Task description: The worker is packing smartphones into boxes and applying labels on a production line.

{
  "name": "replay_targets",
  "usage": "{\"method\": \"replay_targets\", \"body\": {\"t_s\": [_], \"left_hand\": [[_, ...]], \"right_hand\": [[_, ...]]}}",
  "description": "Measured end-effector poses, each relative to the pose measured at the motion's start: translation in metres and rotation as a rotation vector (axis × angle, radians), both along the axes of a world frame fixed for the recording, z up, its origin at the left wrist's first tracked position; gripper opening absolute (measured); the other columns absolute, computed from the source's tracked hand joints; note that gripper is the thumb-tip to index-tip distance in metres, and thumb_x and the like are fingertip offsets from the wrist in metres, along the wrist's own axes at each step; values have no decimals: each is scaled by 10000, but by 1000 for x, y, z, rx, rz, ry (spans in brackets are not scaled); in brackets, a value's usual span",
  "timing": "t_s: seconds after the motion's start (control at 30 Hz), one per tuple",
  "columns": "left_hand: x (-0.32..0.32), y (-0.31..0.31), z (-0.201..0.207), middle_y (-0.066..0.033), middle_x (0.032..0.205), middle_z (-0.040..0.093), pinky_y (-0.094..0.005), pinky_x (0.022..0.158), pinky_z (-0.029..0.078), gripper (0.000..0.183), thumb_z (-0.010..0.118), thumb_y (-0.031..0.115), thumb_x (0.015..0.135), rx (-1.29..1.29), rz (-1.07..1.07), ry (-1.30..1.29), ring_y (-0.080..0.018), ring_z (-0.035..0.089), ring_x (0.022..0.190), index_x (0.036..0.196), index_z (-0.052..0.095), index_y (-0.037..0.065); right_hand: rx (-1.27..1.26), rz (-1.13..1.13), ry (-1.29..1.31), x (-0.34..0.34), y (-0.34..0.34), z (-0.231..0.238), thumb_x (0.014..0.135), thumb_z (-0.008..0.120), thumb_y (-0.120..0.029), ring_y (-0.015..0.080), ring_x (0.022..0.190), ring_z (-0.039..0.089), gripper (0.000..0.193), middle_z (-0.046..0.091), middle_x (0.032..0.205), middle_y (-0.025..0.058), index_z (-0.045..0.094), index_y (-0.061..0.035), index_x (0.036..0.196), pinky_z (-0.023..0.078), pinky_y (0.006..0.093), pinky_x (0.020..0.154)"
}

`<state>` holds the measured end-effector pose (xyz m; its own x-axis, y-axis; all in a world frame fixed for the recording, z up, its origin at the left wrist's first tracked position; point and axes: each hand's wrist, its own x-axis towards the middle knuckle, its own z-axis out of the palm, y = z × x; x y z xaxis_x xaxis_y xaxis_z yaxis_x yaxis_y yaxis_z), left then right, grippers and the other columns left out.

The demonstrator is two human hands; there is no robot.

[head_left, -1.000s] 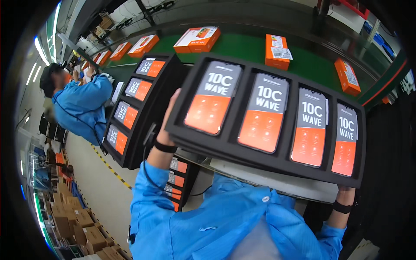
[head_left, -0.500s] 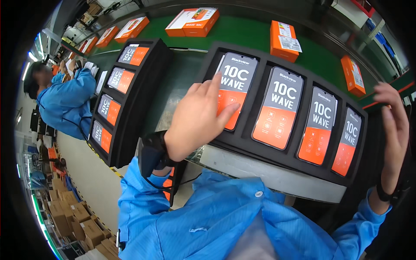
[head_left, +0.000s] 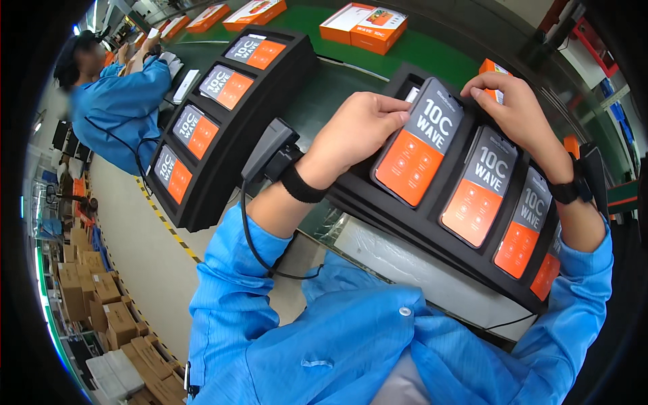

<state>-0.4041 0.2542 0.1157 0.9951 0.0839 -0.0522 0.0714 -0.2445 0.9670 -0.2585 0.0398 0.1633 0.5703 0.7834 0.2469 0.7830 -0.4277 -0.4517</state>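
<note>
My left hand (head_left: 368, 131) pinches the left edge of a phone (head_left: 422, 145) with a grey and orange printed front. The phone is raised out of the leftmost slot of a black foam tray (head_left: 398, 223) and sits tilted over it. Close to the phone's upper right corner is my right hand (head_left: 503, 111), its fingers curved and apart; I cannot tell whether it touches the phone. Similar phones, a second (head_left: 480, 185), a third (head_left: 523, 223) and a partly covered one (head_left: 547, 270), lie in the tray's other slots. My right forearm hides part of the last one.
Left of me stands another black foam tray (head_left: 233, 158) with several phones. Orange and white boxes (head_left: 364, 27) line the green work surface (head_left: 432, 50). A co-worker in blue (head_left: 125, 111) works at the far left. Cardboard cartons (head_left: 118, 324) are stacked on the floor.
My left hand has taken hold of the leftmost phone and lifted it from its slot. My right hand has come in from the far right to the phone's top. The view has shifted.
</note>
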Motion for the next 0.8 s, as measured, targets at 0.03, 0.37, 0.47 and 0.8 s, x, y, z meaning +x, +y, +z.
{"method": "replay_targets", "body": {"t_s": [0.03, 0.37, 0.47, 0.8], "left_hand": [[2, 1, -1, -70, 931, 698, -200, 667, 498, 350, 553, 132, 949, -74, -10, 15, -64, 630, 772, 1237, 574, -66], [-10, 12, 11, -129, 986, 688, -232, 708, 533, 448, 624, 138, 900, -203, -8, 22, -111, 658, 820, 1261, 524, -107], [-30, 41, 3, -146, 1007, 688, -250, 699, 543, 450, 645, 158, 900, -408, 148, -141, -129, 668, 828, 1260, 534, -87], [111, 161, 17, -91, 1084, 661, -257, 762, 541, 338, 552, 165, 964, -545, 337, -398, -153, 661, 914, 1238, 561, -34]], "right_hand": [[-30, -4, -30, 6, 1, -1, 882, 562, -142, 230, 885, 651, 190, 690, 910, 106, 677, -1, 935, 483, 322, 832], [-115, 366, -99, 39, 33, -3, 821, 636, -65, 257, 983, 578, 172, 648, 989, 96, 664, -10, 982, 430, 355, 924], [-74, 454, -160, 36, 36, -6, 790, 655, -75, 262, 1005, 565, 202, 650, 971, 89, 680, -41, 987, 455, 360, 895], [-474, 611, -372, 23, 63, 9, 542, 860, -215, 283, 1187, 453, 629, 532, 1177, 86, 588, -62, 1088, 375, 397, 979]]}}
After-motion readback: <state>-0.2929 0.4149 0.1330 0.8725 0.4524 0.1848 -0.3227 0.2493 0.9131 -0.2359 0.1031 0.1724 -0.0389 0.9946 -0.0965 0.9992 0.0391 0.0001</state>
